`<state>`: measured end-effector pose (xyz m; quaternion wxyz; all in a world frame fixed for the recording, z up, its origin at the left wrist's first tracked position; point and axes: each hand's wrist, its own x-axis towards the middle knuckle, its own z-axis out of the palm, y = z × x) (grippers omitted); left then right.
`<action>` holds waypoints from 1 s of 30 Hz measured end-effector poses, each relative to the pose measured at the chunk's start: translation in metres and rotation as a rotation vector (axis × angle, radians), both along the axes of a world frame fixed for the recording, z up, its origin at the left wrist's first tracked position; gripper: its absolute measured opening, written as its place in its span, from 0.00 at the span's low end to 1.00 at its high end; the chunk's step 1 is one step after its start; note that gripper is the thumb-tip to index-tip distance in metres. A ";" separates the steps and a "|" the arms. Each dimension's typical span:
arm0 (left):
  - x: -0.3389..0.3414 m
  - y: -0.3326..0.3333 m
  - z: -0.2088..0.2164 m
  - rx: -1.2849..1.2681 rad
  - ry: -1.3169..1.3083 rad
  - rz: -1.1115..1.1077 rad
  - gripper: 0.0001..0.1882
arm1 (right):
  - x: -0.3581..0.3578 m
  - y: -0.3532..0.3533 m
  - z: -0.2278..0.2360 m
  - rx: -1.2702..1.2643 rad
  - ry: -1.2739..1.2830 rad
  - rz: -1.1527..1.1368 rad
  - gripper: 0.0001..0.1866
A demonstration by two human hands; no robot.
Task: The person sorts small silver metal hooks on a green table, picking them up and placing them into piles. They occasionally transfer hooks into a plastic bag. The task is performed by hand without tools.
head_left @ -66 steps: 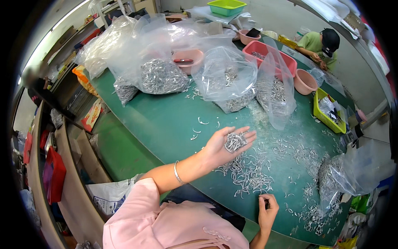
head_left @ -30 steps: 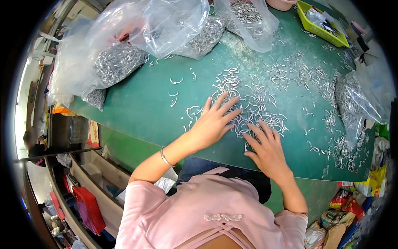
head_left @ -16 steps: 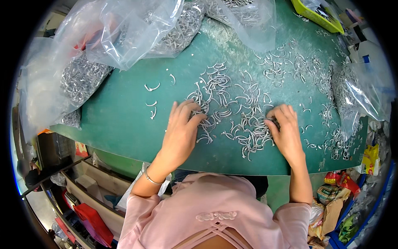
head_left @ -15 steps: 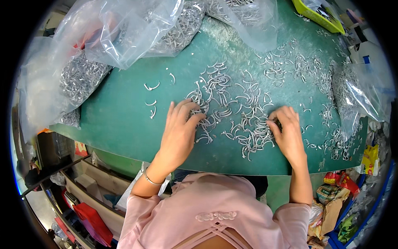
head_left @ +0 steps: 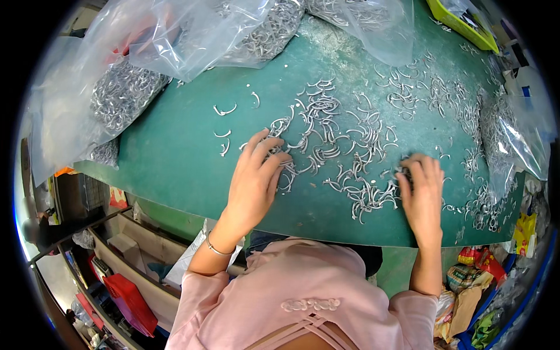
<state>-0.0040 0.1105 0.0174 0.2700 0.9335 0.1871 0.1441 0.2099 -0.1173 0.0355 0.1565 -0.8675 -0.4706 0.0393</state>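
Note:
Many small curved silver metal pieces [head_left: 324, 108] lie in loose heaps on the green tabletop [head_left: 181, 157]. My left hand [head_left: 254, 178], with a bangle on its wrist, is curled over pieces at the left edge of the middle heap. Some metal shows between its fingers and thumb. At the right edge of that heap is my right hand [head_left: 424, 189], slightly blurred, its fingers bent towards the thumb. A bit of metal shows in that grip; how many pieces it has is hidden. A few separate pieces [head_left: 224, 111] lie beyond my left hand.
Clear plastic bags full of such pieces stand at the left [head_left: 119, 96], the far side [head_left: 271, 29] and the right [head_left: 499, 125]. A yellow-green tray [head_left: 464, 26] sits far right. Below the table are a shelf with a red bag [head_left: 131, 300] at left and packages [head_left: 466, 277] at right.
The whole view has shifted slightly. My right hand has moved a little to the right, away from the middle heap. My left hand stays at the heap's left edge.

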 end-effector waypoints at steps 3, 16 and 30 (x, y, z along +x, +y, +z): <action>-0.002 0.000 0.001 0.018 -0.004 0.082 0.15 | -0.004 0.005 0.001 0.048 0.034 0.021 0.18; -0.020 -0.006 0.005 0.012 0.061 0.193 0.17 | -0.013 0.018 0.004 0.038 0.121 0.103 0.17; -0.026 -0.011 0.001 -0.041 0.009 0.177 0.18 | -0.018 0.042 -0.006 0.053 0.072 0.274 0.14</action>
